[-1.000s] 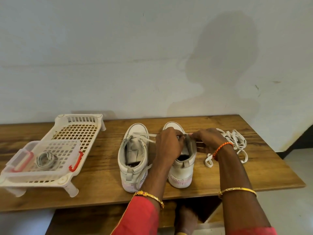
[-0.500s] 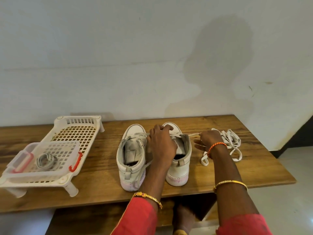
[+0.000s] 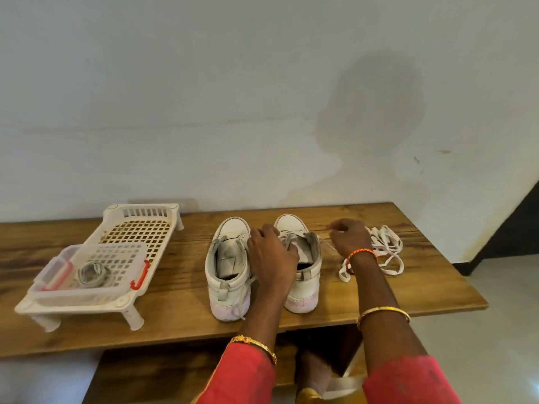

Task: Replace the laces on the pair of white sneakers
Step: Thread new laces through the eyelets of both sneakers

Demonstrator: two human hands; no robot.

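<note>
Now the left hand (image 3: 269, 252) steadies the right sneaker (image 3: 302, 263) on the tabletop (image 3: 180, 316) while the right hand (image 3: 348, 239) pinches its lace (image 3: 325, 243) — best drawn outward gently, holding the shoe firm, eyelet by eyelet.

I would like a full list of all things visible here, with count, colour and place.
sneakers: two, white, middle of table, heels toward camera
loose laces: one pile, white, right of sneakers
rack: one, white, left on table
clear box: one, red latches, on rack, holding grey laces
table: one, brown wood
left hand: on right sneaker
right hand: pinches a lace pulled from right sneaker
</note>
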